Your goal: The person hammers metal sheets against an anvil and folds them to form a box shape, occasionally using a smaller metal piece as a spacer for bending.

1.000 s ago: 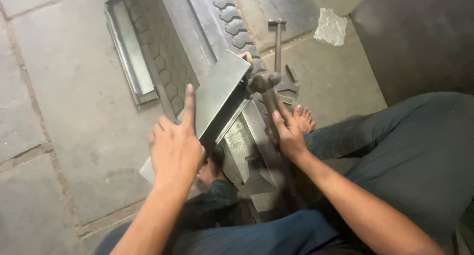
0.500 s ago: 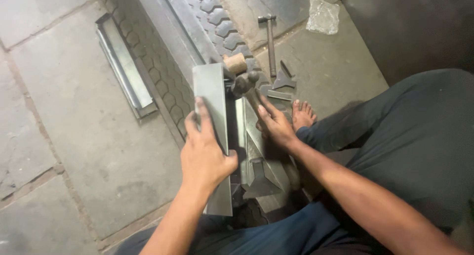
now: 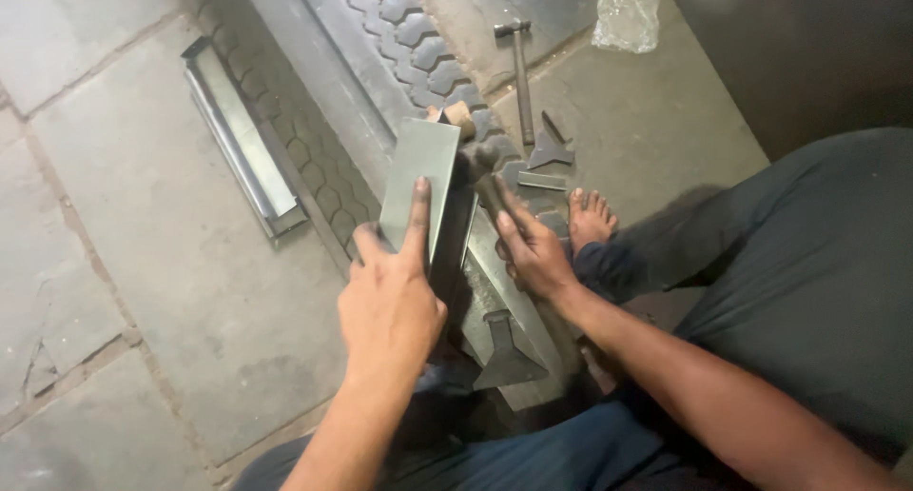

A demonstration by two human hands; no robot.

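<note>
My left hand lies flat on a folded grey sheet-metal piece, index finger stretched along its top face. The piece rests over a steel angle bar that stands on the floor between my legs. My right hand is closed around the dark handle of a mallet. The mallet's light wooden head sits just past the far end of the sheet-metal piece. My bare foot is to the right of the bar.
A long metal channel lies on the stone floor at left, beside a strip of tyre tread. A steel hammer, small metal wedges and a crumpled clear plastic bag lie farther off.
The sheet-metal piece has been turned from tilted to lying lengthwise on the bar. My left hand now rests on its top face, and my right hand has drawn the mallet close to its far end.
</note>
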